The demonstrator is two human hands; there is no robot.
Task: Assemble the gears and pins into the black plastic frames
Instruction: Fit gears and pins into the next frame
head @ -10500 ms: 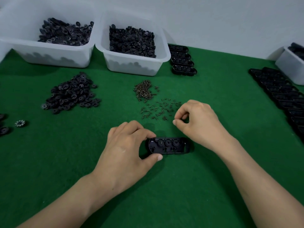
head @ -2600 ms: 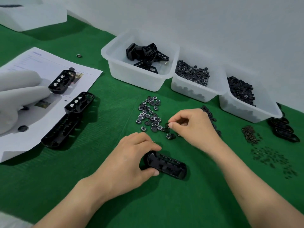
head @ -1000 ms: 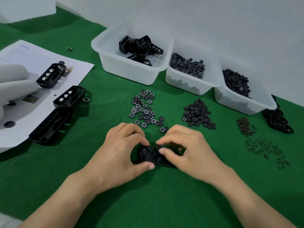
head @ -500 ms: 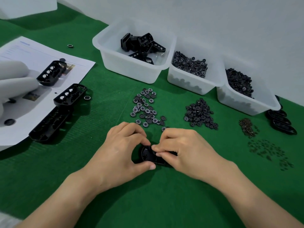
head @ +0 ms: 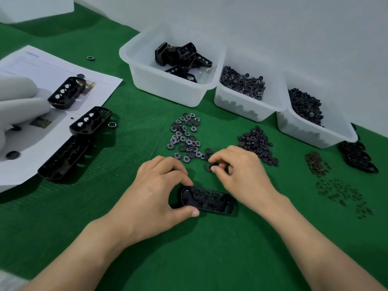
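Even bright light, seemingly warped edges

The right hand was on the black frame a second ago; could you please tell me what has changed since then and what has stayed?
The right hand has left the black frame and moved away from the person toward the loose gear pile, where it now pinches a small gear. The left hand still grips the frame's left end on the green mat; the frame has not moved.
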